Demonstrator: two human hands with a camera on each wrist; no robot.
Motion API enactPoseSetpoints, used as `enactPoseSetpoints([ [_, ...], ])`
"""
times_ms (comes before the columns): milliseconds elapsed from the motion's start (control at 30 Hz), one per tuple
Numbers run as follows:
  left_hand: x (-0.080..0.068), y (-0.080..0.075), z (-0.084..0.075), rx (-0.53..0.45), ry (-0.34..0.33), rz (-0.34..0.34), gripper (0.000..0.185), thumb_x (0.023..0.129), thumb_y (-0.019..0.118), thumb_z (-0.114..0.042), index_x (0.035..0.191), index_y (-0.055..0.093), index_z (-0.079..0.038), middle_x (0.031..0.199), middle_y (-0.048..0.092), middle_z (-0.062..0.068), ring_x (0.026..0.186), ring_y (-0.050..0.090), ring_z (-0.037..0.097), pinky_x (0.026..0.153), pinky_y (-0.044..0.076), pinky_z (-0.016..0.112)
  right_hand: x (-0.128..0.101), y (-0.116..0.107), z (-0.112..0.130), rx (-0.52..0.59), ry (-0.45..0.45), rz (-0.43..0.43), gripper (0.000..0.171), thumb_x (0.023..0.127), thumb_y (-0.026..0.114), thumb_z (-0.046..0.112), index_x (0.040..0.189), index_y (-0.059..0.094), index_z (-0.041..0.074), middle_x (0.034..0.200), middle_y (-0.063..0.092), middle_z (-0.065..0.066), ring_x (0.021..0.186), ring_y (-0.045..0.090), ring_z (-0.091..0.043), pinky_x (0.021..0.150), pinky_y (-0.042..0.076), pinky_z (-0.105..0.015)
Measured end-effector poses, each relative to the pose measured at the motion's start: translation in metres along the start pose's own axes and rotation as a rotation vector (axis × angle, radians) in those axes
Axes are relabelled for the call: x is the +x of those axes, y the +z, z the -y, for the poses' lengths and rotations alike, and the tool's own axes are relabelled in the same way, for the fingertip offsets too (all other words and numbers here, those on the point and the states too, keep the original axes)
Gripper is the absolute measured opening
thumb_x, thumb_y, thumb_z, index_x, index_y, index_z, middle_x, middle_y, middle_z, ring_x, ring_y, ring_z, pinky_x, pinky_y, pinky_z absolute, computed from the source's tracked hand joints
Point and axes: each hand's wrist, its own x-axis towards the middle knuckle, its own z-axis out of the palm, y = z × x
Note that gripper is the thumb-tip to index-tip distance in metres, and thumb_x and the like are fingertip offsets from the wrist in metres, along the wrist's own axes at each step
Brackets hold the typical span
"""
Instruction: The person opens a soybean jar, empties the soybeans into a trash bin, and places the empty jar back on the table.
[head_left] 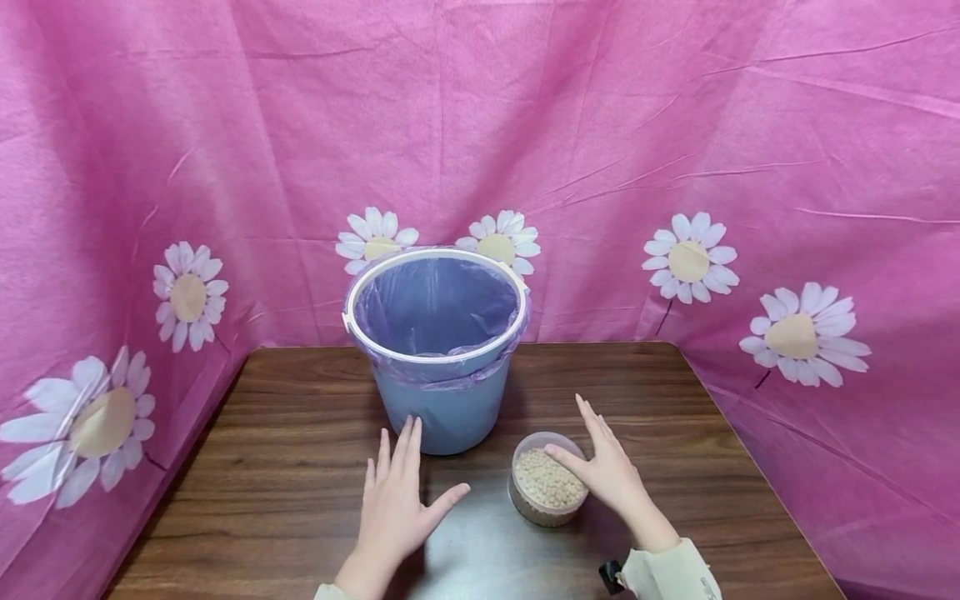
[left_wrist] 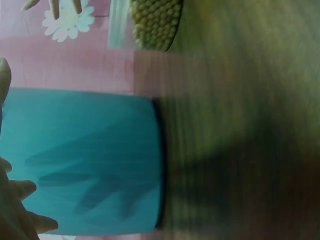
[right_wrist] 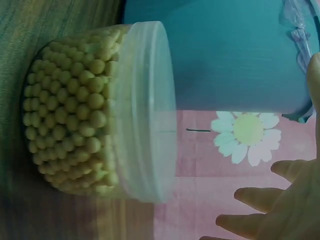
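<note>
A blue bucket [head_left: 442, 392] lined with a purple plastic bag [head_left: 438, 304] stands at the middle back of the wooden table [head_left: 285, 467]. In front of it to the right sits a clear round tub of pale beans [head_left: 546, 490], with no lid on. My left hand [head_left: 396, 500] hovers flat, fingers straight and spread, just before the bucket [left_wrist: 85, 160]. My right hand [head_left: 603, 467] is open with its thumb over the tub's rim and its fingers stretched past its right side. The right wrist view shows the tub [right_wrist: 100, 112] up close, the fingertips [right_wrist: 250, 197] apart from it.
Pink cloth with white daisies [head_left: 688, 260] hangs behind and down both sides of the table. Bare wood lies left of the bucket and right of the tub. The table's right edge [head_left: 757, 475] runs diagonally near my right hand.
</note>
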Motion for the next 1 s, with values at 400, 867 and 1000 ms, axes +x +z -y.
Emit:
enactPoseSetpoints([
  [400, -0.01, 0.03, 0.004, -0.123, 0.003, 0.006, 0.102, 0.08, 0.071, -0.062, 0.157, 0.027, -0.011, 0.159, 0.037, 0.009, 0.142, 0.039, 0.042, 0.105, 0.041, 0.061, -0.005, 0.009, -0.018, 0.127, 0.046, -0.037, 0.092, 0.089, 0.065, 0.056, 0.16, 0.016, 0.024, 0.162, 0.024, -0.021, 0.146, 0.026, -0.046, 0.113, 0.026, -0.068],
  [867, -0.02, 0.057, -0.003, -0.24, -0.06, 0.095, 0.098, 0.083, 0.071, -0.058, 0.156, 0.027, -0.01, 0.158, 0.038, 0.012, 0.142, 0.04, 0.039, 0.106, 0.043, 0.057, -0.01, 0.032, -0.044, 0.251, 0.11, -0.046, 0.085, 0.091, 0.067, 0.046, 0.158, 0.023, 0.015, 0.155, 0.033, -0.027, 0.141, 0.034, -0.047, 0.113, 0.028, -0.065],
  [1000, -0.023, 0.064, -0.007, -0.266, -0.084, 0.128, 0.099, 0.082, 0.069, -0.062, 0.156, 0.028, -0.01, 0.156, 0.04, 0.015, 0.141, 0.041, 0.039, 0.106, 0.043, 0.058, -0.009, 0.038, -0.048, 0.328, 0.081, -0.042, 0.082, 0.093, 0.067, 0.038, 0.157, 0.024, 0.01, 0.155, 0.033, -0.028, 0.142, 0.035, -0.043, 0.116, 0.029, -0.057],
])
